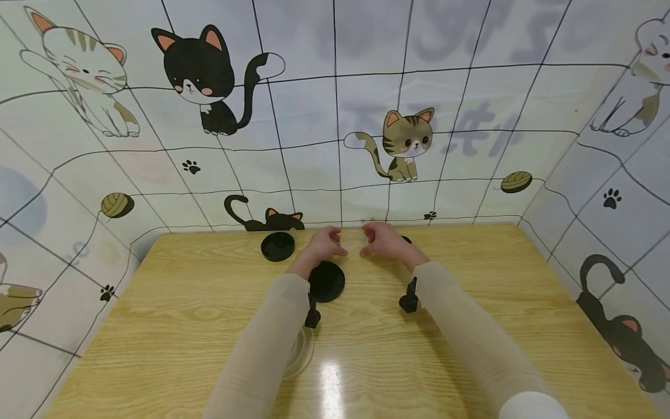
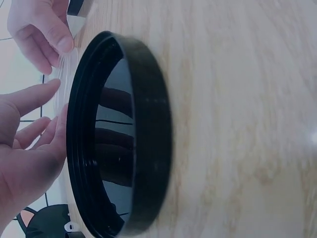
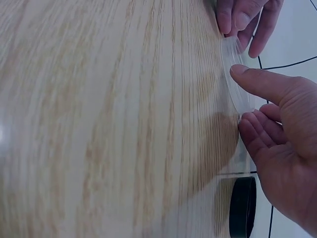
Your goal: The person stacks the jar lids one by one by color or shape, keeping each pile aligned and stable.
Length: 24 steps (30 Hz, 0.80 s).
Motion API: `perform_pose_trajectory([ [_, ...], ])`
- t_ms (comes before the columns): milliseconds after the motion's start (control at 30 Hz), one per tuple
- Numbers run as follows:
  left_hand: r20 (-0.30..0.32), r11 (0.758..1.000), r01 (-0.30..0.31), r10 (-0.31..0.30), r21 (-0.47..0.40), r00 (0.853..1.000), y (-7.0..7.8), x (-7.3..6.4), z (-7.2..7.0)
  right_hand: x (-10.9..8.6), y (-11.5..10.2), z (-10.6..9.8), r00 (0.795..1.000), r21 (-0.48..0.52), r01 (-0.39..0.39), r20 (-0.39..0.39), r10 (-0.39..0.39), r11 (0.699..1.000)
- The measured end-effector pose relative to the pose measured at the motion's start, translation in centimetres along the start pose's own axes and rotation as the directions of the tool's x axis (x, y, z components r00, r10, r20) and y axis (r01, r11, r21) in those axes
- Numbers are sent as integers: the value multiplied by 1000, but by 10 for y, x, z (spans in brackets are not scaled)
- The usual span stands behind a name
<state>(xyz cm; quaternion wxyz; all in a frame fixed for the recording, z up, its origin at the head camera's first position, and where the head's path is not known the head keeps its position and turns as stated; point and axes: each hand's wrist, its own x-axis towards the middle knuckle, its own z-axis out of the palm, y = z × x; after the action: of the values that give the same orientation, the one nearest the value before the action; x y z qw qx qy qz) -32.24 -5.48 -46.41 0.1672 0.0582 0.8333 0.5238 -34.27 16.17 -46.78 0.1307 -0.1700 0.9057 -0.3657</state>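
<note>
At the table's back edge, a clear, shallow round dish (image 3: 234,74) lies between the two hands. My left hand (image 1: 325,243) holds its left side, thumb on the near part and fingers curved at the far rim. The right hand (image 1: 386,240) holds the opposite side, its thumb (image 3: 242,70) against the dish and its fingertips at the rim. A black round lid (image 1: 327,281) with a raised rim lies just under my left wrist, large in the left wrist view (image 2: 151,134). In the head view the clear dish is hard to make out.
Another black lid (image 1: 278,247) lies left of the hands, and a third (image 1: 406,239) is partly hidden behind the right wrist. A clear round dish (image 1: 309,355) shows partly under the left forearm. Cat-patterned sheeting (image 1: 303,116) rises behind the wooden table (image 1: 209,314).
</note>
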Motion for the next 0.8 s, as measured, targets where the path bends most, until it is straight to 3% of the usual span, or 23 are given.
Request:
perform_pose_trajectory([
  [300, -33, 999, -10, 11, 45, 999, -7, 5, 0, -4, -3, 6, 999, -10, -44, 19, 44, 999],
  [467, -42, 998, 10, -7, 67, 999, -1, 0, 1, -6, -5, 7, 999, -9, -44, 28, 44, 999],
  [800, -44, 995, -34, 38, 91, 998, 6, -4, 1, -13, -3, 1, 998, 73, -55, -2, 55, 996],
])
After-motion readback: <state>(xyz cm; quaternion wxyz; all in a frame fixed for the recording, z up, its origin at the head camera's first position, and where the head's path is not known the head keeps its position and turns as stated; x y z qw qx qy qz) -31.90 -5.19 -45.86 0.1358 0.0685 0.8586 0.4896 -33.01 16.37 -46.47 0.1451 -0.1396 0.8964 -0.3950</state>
